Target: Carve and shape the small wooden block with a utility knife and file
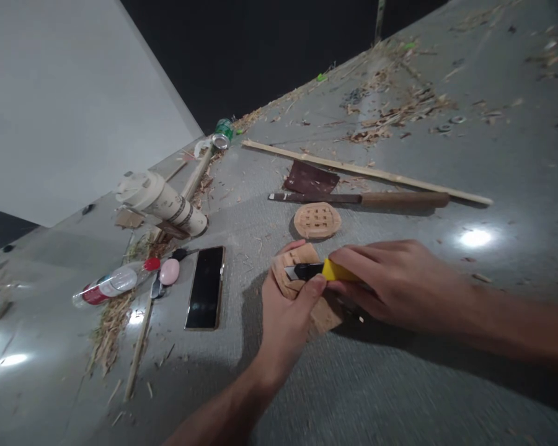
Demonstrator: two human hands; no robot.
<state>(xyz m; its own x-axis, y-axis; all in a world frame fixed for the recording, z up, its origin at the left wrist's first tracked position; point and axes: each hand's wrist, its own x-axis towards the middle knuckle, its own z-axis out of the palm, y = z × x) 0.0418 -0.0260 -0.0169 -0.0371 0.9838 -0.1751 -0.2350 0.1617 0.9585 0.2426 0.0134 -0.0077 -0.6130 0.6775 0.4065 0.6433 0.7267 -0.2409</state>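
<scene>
In the head view, my left hand [286, 310] is wrapped round a pale carved wooden piece [309, 253] with slots cut in it. My right hand [385, 279] grips a yellow and black utility knife [337, 271]. Its blade lies against the carved face of the piece, and my left thumb is beside the knife's front end. Part of the wooden piece is hidden by my fingers and the knife. Just beyond my hands, a rounded wooden disc [317, 220] with a woven lattice pattern lies flat.
A chisel-like tool [402, 199], brown sandpaper-like sheet [310, 178] and long wooden strip [367, 170] lie beyond the disc. To the left are a phone [205, 288], lidded cup [162, 201], plastic bottle [114, 284] and green can [222, 133]. Wood shavings [385, 121] litter the grey surface.
</scene>
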